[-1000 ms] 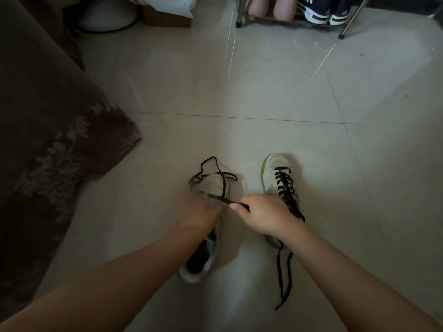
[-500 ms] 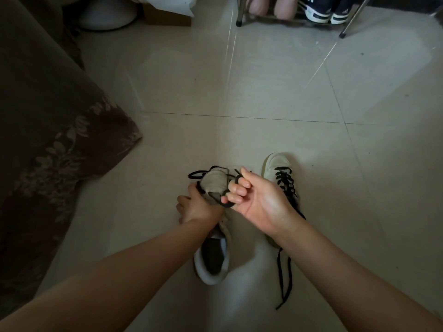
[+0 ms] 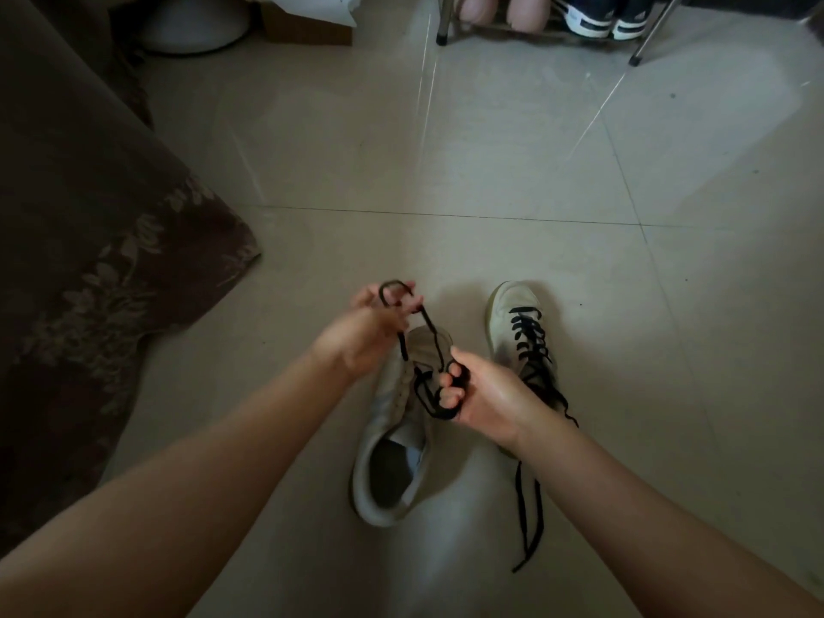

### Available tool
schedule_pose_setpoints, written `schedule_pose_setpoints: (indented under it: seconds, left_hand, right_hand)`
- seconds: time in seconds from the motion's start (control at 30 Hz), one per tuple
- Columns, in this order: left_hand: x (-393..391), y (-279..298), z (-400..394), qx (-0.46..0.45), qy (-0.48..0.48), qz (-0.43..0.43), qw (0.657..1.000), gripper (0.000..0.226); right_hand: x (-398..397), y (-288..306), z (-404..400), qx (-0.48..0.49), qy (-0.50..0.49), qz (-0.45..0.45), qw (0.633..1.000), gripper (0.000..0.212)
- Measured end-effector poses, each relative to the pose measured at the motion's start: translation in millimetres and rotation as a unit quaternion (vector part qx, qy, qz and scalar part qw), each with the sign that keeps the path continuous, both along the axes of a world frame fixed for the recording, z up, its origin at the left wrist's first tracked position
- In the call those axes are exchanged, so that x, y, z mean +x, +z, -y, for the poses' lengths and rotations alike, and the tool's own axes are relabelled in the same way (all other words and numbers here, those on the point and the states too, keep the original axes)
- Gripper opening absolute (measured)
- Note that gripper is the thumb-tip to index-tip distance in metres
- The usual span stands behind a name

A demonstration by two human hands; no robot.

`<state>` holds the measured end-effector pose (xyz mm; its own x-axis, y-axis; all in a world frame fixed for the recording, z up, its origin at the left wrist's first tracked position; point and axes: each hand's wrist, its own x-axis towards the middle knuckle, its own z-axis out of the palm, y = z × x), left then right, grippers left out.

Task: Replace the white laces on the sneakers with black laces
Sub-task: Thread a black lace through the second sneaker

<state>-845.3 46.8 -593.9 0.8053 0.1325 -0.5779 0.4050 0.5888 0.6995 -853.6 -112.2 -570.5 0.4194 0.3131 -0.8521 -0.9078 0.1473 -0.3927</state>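
Holding the black lace [image 3: 429, 345] bunched in our right hand [image 3: 484, 396] and pinched in our left hand [image 3: 368, 332], both just above the unlaced sneaker [image 3: 392, 439], whose toe points away from us.

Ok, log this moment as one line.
left hand: holds black lace | right hand: grips lace | left sneaker: unlaced | right sneaker: laced black

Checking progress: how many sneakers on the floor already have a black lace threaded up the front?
1. The right sneaker is laced, ends trailing. The left sneaker isn't; both hands, left hand and right hand, hold its black lace.
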Motion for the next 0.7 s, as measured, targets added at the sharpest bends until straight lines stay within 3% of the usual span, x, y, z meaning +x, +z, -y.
schedule_pose_setpoints:
  seconds: [0.07, 0.17, 0.3, 0.37, 0.43, 0.53, 0.63, 0.7]
  left_hand:
    - [15, 15, -14, -0.010, 0.021, 0.049, 0.999, 0.042]
    - [29, 33, -24, 0.072, 0.036, 0.091, 0.993, 0.036]
    - [37, 49, -26, 0.181, -0.023, 0.136, 0.974, 0.026]
    - [34, 45, -25, 0.284, -0.046, 0.129, 0.949, 0.028]
    - [14, 25, -19, 0.430, -0.076, 0.122, 0.891, 0.034]
    - [-37, -10, -10, 0.543, -0.182, 0.091, 0.814, 0.048]
    - [-67, -22, -5, 0.484, -0.391, 0.067, 0.780, 0.082]
    - [-71, -22, 3, 0.439, -0.451, 0.038, 0.776, 0.088]
  right_hand:
    - [-7, -6, 1, -0.023, 0.039, 0.010, 0.999, 0.034]
    - [-15, -8, -2, -0.035, 0.101, 0.029, 0.994, 0.026]
    - [-9, -6, -7, -0.051, 0.152, 0.073, 0.984, 0.021]
    - [-8, -10, -7, -0.089, 0.166, 0.081, 0.979, 0.024]
    - [-10, -15, -4, -0.151, 0.212, 0.090, 0.961, 0.022]
    - [-16, -21, 1, -0.264, 0.336, 0.146, 0.892, 0.029]
    - [-15, -18, 2, -0.322, 0.411, 0.253, 0.815, 0.025]
    - [-15, -13, -1, -0.354, 0.472, 0.314, 0.743, 0.020]
